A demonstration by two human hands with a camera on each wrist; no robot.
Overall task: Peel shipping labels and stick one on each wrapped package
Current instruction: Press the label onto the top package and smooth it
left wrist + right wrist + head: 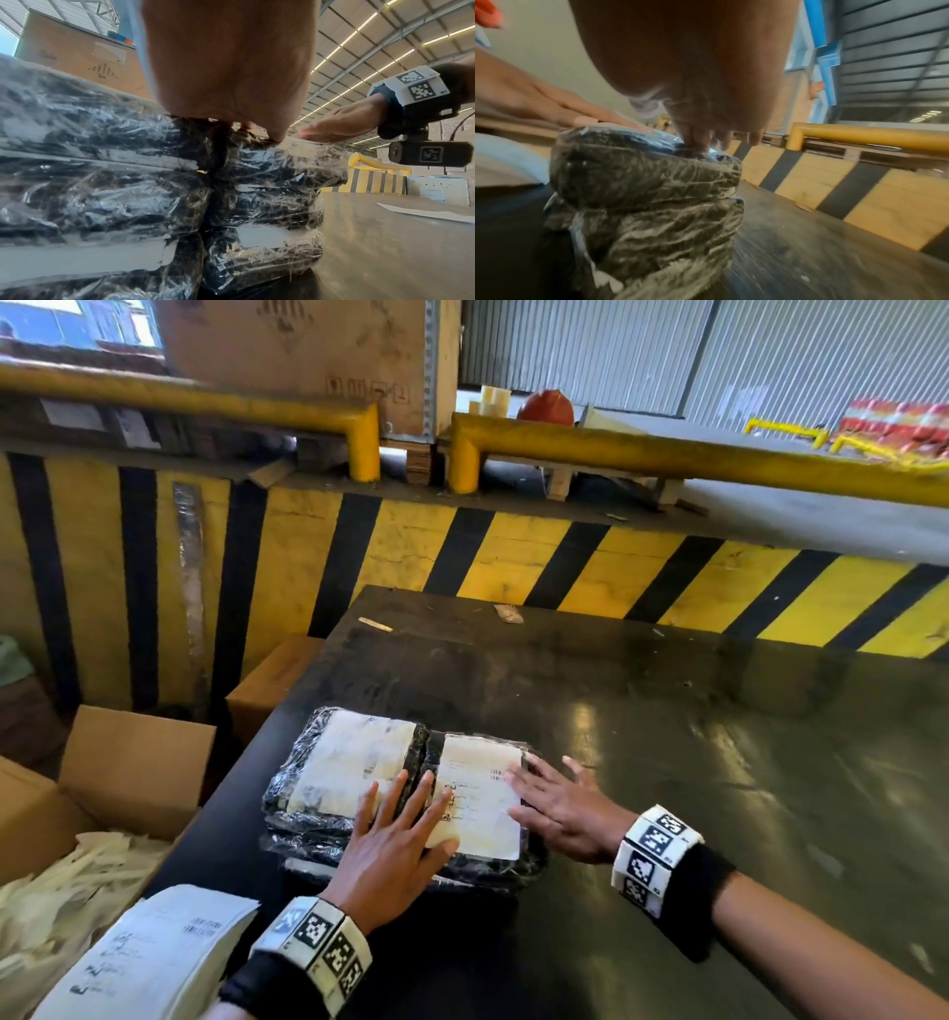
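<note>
Two stacks of black packages in clear wrap stand side by side on the dark table point(667, 737). The left stack's top package point(308, 762) carries a white label point(354, 762). On the right stack's top package point(488, 865) lies another white shipping label point(477, 793). My left hand point(405, 824) lies flat with spread fingers on that label's left side. My right hand point(554, 798) presses flat on its right edge. The left wrist view shows the stacked packages point(257, 203) from the side, and the right wrist view shows the right stack point(649, 192) under my fingers.
A pile of label sheets point(149, 958) lies at the near left table corner. An open cardboard box point(128, 773) with peeled backing strips point(67, 891) stands left of the table. A yellow-and-black striped barrier point(565, 557) with yellow rails point(719, 459) runs behind.
</note>
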